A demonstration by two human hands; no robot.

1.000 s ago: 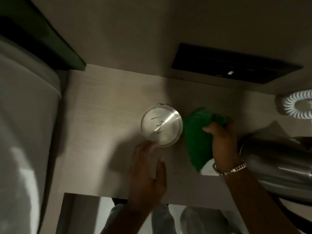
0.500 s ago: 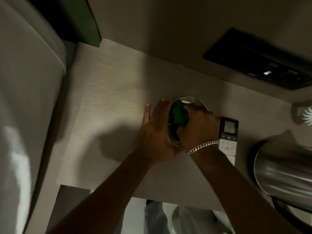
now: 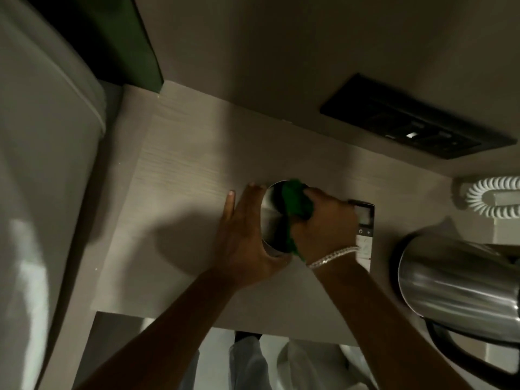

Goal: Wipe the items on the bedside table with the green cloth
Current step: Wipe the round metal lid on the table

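Two hands: both are working on one round metal container (image 3: pixel 271 218), which is standing on the bedside table (image 3: pixel 180 192) directly between them.
Green cloth (image 3: pixel 297 205): it is lying bunched over the container's top, under the right palm, with a tail hanging down the near right side.
Right hand (image 3: pixel 323 220): it is clamped on the cloth, fingers curled over the wad and pressing it down onto the metal.
Left hand (image 3: pixel 243 235): it is cupping the container's left wall, fingers extended and together along the far side, thumb toward the near edge; it is bracing, not lifting, as far as I can judge.
Doing it well: the bracing hand should be keeping the container from sliding or turning while the cloth is sweeping across the top and round the rim; light pressure is probably enough on smooth metal.
Beside the right hand: a white remote control (image 3: pixel 365 220) is lying just beyond the knuckles, partly hidden by the wrist and its bracelet (image 3: pixel 332 256); a wide stroke could knock it.
Farther right of that hand: a steel kettle (image 3: pixel 455 282) is standing well apart, and a coiled white cord (image 3: pixel 489 198) is lying beyond it.
Left of the bracing hand: bare tabletop, then the white bedding (image 3: pixel 42 192).
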